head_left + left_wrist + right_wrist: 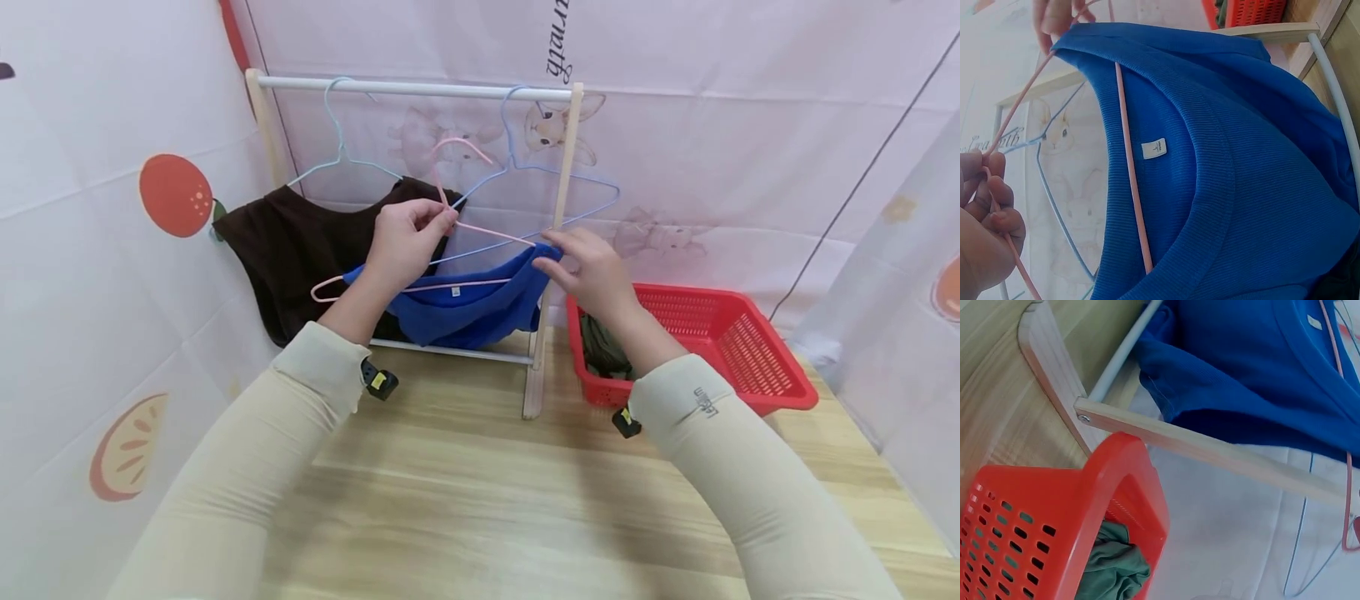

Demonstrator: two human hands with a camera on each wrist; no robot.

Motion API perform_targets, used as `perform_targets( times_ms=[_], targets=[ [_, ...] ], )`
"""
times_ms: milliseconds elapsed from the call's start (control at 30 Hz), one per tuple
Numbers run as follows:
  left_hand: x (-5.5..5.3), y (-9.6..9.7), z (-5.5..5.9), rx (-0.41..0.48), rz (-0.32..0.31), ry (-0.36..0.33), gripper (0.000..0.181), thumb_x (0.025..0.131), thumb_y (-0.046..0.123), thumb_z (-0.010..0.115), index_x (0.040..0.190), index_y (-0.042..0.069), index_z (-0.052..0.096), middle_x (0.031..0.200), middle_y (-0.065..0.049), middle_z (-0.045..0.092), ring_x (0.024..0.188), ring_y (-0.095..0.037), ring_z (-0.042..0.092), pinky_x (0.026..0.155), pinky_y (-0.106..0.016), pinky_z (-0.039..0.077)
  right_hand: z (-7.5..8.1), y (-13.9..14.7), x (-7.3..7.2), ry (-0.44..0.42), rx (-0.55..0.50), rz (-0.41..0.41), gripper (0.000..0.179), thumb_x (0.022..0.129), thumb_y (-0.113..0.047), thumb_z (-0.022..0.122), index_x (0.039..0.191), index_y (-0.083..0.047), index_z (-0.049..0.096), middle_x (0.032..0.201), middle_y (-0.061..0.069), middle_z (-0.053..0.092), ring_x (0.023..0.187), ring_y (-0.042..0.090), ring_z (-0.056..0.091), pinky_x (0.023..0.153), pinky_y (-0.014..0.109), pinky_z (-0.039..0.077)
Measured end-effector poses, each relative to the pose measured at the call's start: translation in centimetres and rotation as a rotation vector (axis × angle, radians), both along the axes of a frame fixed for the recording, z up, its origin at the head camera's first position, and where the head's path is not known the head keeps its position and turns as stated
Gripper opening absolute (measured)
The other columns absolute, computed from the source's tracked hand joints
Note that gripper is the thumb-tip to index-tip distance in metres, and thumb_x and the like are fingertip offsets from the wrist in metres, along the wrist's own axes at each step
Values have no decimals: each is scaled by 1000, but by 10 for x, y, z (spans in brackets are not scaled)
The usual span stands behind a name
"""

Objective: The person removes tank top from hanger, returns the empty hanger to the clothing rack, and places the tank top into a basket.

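A blue shirt hangs on a pink hanger, its ribbed neckline and small white label facing me. My left hand pinches the hanger just below its hook. At the shirt's right shoulder, my right hand pinches the fabric between thumb and fingers; its grip is partly hidden in the left wrist view. On the left, the hanger's end sticks out past the fabric. Close behind, a light-blue hanger without a garment hangs from the rack, and a dark brown garment hangs on a mint hanger.
A red plastic basket stands right of the rack, holding a dark green cloth. The rack's wooden foot rests on the wood-grain table. Printed cloth walls stand behind and at both sides.
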State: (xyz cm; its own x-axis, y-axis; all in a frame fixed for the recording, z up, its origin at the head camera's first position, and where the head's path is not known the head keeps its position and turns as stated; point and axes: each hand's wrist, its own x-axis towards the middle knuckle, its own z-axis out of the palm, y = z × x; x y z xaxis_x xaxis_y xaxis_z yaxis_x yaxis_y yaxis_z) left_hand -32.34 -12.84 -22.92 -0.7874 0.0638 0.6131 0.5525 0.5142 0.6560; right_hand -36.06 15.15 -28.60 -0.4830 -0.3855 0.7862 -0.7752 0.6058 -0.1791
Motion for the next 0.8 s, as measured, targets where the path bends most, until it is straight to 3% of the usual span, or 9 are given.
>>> perform_targets(
  times_ms=[167, 300, 500, 800],
  targets=[
    [1, 1, -3, -18, 2, -14, 28, 97, 29, 62, 104, 5, 75, 87, -8, 72, 71, -17, 54, 60, -23, 46, -5, -5, 5, 72, 81, -11, 34, 87, -24, 75, 116, -4, 71, 94, 13, 69, 86, 26, 64, 80, 40, 56],
    [0, 0, -3, -26, 13, -26, 28, 97, 30, 62, 105, 6, 74, 89, -7, 72, 73, -16, 56, 62, -23, 48, -7, -4, 5, 84, 97, -27, 27, 89, -21, 73, 109, -3, 73, 92, 13, 70, 87, 26, 65, 82, 41, 55],
    [-1, -2, -3, -37, 20, -19, 27, 97, 30, 62, 103, 7, 75, 88, -7, 72, 73, -16, 55, 61, -23, 47, -5, -1, 6, 86, 129, -48, 25, 91, -22, 70, 108, -4, 73, 95, 12, 71, 91, 28, 65, 85, 44, 53],
    [-2, -7, -7, -81, 39, -11, 26, 98, 29, 61, 102, 6, 75, 90, -11, 74, 70, -16, 54, 54, -24, 40, -6, 10, 5, 158, 214, -29, 21, 90, -19, 72, 104, -5, 74, 88, 10, 68, 83, 26, 63, 76, 42, 52]
  ],
)
